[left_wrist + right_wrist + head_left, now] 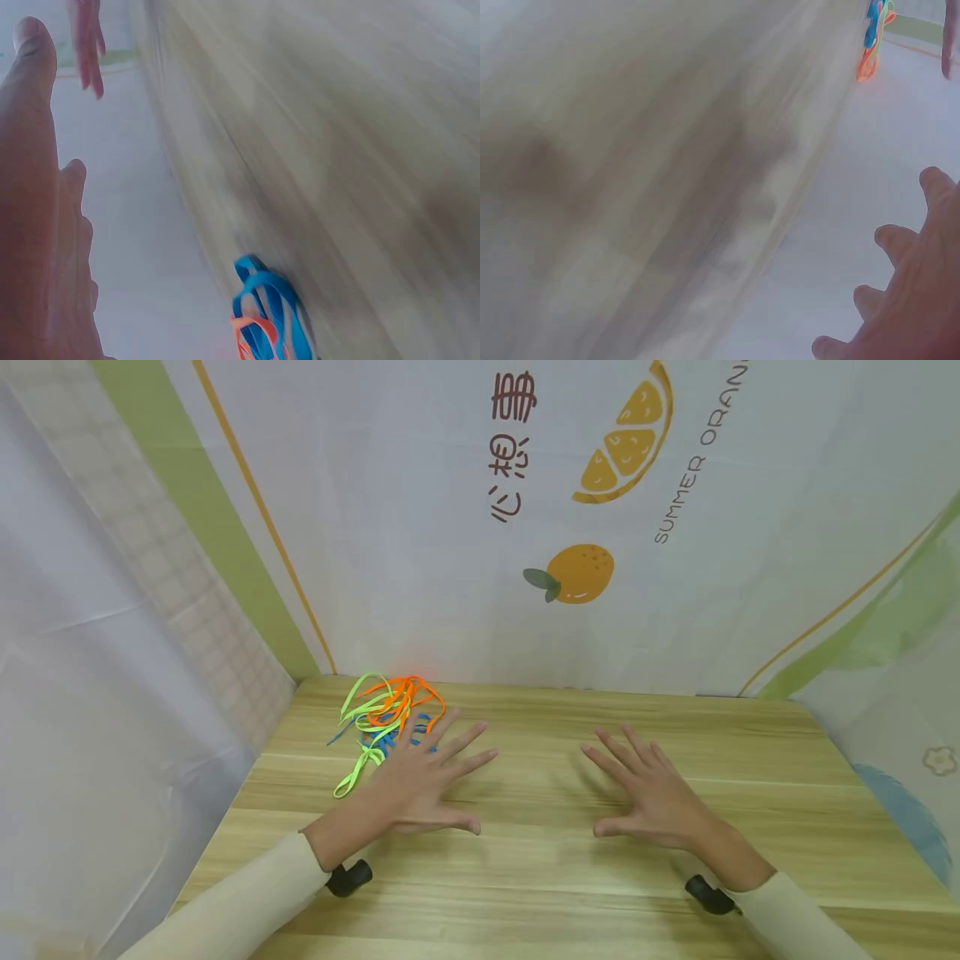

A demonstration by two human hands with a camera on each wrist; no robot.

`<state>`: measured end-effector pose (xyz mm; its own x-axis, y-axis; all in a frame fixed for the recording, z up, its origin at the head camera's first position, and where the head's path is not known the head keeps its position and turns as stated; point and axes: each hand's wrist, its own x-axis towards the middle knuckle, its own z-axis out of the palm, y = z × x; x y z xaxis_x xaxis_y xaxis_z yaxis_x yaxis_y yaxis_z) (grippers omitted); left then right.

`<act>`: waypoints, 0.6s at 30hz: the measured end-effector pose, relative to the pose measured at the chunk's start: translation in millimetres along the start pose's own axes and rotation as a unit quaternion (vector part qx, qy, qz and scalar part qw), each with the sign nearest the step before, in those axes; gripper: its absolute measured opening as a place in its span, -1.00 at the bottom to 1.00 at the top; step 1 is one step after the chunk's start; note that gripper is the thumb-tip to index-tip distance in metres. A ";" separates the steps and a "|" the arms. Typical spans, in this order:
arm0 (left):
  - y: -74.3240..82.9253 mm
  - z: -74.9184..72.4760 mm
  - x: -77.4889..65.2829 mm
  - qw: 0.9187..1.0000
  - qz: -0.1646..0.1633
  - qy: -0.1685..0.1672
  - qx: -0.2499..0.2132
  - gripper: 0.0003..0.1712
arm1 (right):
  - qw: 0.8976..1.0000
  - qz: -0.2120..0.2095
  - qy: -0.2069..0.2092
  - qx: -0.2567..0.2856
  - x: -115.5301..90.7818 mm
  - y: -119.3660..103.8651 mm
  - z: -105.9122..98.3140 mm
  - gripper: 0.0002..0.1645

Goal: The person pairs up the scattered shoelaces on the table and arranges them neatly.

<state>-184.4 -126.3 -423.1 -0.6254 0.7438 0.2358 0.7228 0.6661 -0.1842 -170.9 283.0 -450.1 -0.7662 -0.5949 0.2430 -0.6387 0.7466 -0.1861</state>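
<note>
A loose heap of flat shoelaces lies at the table's back left: an orange lace, a yellow-green lace and a blue lace. My left hand hovers above the table with its fingers spread, partly covering the heap in the head view. My right hand is also held over the wood, fingers spread and holding nothing. In the left wrist view the blue lace and orange lace show beyond the left hand. The right wrist view shows the right hand apart from the tabletop.
The wooden table has its far edge against a white curtain printed with oranges and lettering. More curtain hangs along the left side. A black wrist camera mount sits under the left wrist, another under the right.
</note>
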 end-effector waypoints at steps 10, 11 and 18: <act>-11.1 3.9 -17.4 0.999 -0.023 0.006 -0.028 0.16 | 0.999 0.044 -0.017 -0.005 -19.1 15.0 -3.2 0.32; -12.4 4.0 -18.7 0.999 -0.024 0.007 -0.025 0.17 | 0.999 0.046 -0.016 -0.005 -20.6 16.6 -3.6 0.32; -18.1 5.7 -27.6 0.999 -0.041 0.001 -0.027 0.15 | 0.997 0.069 -0.015 -0.007 -31.9 26.3 -5.9 0.29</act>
<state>-181.9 -158.6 -431.6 -0.6826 0.6866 0.2503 0.6838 0.7209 -0.1125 -162.9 323.3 -457.1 -0.8485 -0.4945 0.1883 -0.5262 0.8260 -0.2019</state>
